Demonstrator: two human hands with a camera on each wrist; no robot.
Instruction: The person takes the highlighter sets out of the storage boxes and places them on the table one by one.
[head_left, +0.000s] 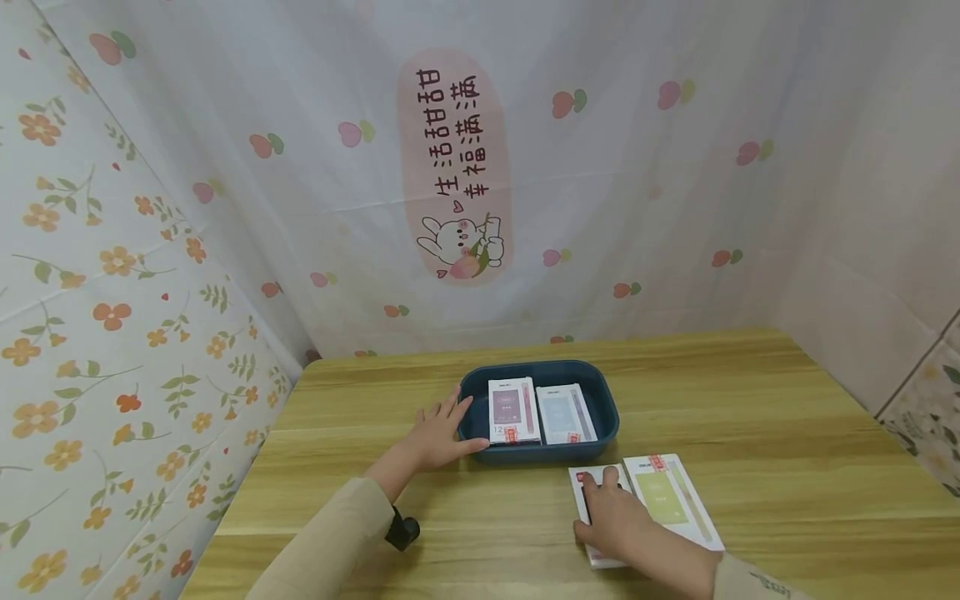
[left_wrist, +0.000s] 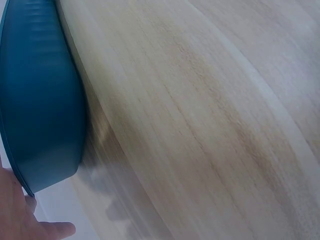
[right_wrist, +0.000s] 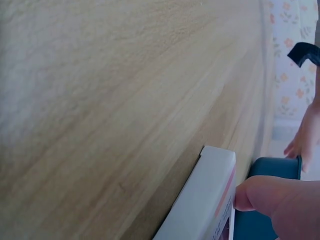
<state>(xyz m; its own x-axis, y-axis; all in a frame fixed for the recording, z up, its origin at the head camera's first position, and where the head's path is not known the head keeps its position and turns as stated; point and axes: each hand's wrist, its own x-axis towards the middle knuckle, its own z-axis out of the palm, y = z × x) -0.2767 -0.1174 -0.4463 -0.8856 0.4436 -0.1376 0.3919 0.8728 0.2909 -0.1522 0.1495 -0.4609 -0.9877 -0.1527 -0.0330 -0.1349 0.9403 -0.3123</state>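
A dark blue plastic bin (head_left: 495, 456) stands on the table, holding a white box with a purple panel (head_left: 517, 408) and a white box with a light blue panel (head_left: 566, 414). My left hand (head_left: 437, 437) has its fingers spread against the bin's left end, the thumb along the front rim. In front of the bin lie two more flat white boxes, side by side. My right hand (head_left: 618, 518) grips the left one, a white box with a pink stripe (right_wrist: 205, 195), thumb at its left edge and fingers over its top. Beside it is the white box with a yellow-green panel (head_left: 667, 497).
The wood-grain table (head_left: 787, 467) extends around the bin and boxes. A white printed curtain (head_left: 600, 208) hangs behind it, and a floral curtain (head_left: 112, 333) hangs along the left. A black strap piece (head_left: 402, 531) is at my left wrist.
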